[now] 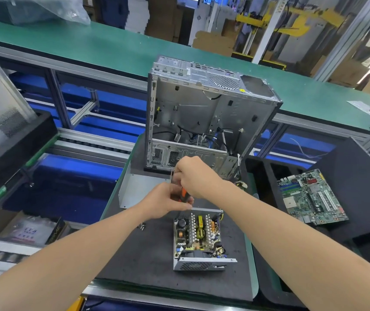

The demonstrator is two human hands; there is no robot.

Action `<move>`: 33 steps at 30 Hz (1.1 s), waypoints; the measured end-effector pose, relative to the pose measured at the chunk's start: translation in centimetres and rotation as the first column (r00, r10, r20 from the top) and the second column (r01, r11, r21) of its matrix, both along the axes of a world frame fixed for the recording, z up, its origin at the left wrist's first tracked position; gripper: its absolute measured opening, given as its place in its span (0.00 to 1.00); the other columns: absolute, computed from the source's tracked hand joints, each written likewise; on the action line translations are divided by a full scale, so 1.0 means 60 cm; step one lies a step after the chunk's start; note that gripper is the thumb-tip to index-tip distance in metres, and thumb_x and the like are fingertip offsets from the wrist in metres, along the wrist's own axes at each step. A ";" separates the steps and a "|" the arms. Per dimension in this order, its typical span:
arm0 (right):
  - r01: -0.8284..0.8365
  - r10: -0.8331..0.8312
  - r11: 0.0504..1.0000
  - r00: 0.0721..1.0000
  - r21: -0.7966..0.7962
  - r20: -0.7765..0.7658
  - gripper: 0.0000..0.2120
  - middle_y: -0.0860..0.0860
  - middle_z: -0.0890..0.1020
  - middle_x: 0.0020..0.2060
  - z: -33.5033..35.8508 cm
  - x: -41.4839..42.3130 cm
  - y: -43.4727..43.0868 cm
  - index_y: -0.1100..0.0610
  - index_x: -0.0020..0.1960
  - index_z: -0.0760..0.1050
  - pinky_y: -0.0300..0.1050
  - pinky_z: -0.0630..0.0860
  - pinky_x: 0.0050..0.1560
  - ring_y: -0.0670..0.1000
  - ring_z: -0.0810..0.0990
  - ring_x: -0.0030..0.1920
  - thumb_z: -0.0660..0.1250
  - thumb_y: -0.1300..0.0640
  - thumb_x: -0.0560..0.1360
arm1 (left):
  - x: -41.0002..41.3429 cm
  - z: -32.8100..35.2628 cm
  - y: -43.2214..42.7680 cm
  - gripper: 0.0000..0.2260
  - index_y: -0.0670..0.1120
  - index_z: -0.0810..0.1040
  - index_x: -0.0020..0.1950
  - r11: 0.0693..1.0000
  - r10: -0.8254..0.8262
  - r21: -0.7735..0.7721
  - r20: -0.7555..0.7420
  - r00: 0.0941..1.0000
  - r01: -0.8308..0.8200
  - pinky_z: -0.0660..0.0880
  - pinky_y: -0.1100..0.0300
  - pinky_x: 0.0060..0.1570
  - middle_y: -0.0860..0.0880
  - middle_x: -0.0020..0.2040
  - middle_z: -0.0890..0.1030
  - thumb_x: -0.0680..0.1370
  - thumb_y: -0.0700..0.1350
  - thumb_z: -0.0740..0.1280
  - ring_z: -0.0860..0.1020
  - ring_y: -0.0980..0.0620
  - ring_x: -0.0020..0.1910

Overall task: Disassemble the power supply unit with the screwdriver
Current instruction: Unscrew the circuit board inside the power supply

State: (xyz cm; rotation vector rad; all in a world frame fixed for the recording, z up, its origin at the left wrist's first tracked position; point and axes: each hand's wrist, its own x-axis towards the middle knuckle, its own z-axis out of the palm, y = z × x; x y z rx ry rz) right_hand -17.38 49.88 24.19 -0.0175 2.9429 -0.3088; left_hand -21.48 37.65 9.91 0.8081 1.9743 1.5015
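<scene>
nearest, the power supply unit (pixel 198 240) sits lid-off on the dark mat (pixel 134 257), board and coils exposed, with loose screws (pixel 143 226) just left of it. above its far edge your left hand (pixel 168 199) wraps the orange-and-black screwdriver (pixel 183 194) handle. your right hand (pixel 194 176) is clenched over the tool's upper end, though what its fingers pinch is hidden. risk: neither hand steadies the unit, so it may skid under pressure, and a slipped tip could gouge the board. the screws could roll off. beyond lie the metal cover (pixel 134 190) and the gutted case (pixel 202 113).
</scene>
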 end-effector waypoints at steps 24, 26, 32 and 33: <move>-0.384 0.361 0.916 0.915 0.114 0.182 0.16 0.49 0.73 0.46 -0.009 0.013 0.028 0.52 0.55 0.71 0.54 0.78 0.44 0.55 0.78 0.48 0.68 0.43 0.76 | 0.001 -0.005 -0.005 0.14 0.44 0.85 0.43 0.998 0.057 0.024 -0.023 0.998 -0.057 0.74 0.59 0.40 0.49 0.38 0.86 0.66 0.52 0.81 0.78 0.56 0.37; -0.121 0.120 0.970 0.993 0.210 0.019 0.27 0.50 0.71 0.38 -0.017 0.019 0.015 0.55 0.50 0.68 0.51 0.72 0.36 0.57 0.77 0.44 0.60 0.30 0.77 | 0.002 -0.006 -0.004 0.06 0.50 0.88 0.44 0.998 0.047 0.050 -0.018 0.999 -0.046 0.75 0.61 0.41 0.48 0.40 0.87 0.71 0.47 0.82 0.80 0.57 0.39; 0.112 -0.140 0.980 0.976 0.166 0.165 0.23 0.54 0.72 0.32 -0.022 0.007 -0.006 0.57 0.36 0.67 0.45 0.71 0.31 0.55 0.75 0.33 0.60 0.42 0.82 | 0.003 0.005 -0.005 0.07 0.55 0.88 0.47 0.999 0.008 0.051 -0.001 1.000 -0.008 0.81 0.60 0.46 0.49 0.46 0.89 0.73 0.44 0.82 0.86 0.49 0.45; 0.054 -0.087 0.984 0.977 0.170 0.193 0.20 0.54 0.73 0.32 -0.017 0.004 -0.002 0.58 0.36 0.69 0.43 0.68 0.27 0.54 0.74 0.30 0.62 0.46 0.81 | 0.002 0.006 -0.006 0.08 0.56 0.88 0.47 0.999 -0.006 0.054 -0.003 1.000 0.007 0.80 0.62 0.45 0.50 0.45 0.89 0.73 0.44 0.81 0.84 0.52 0.42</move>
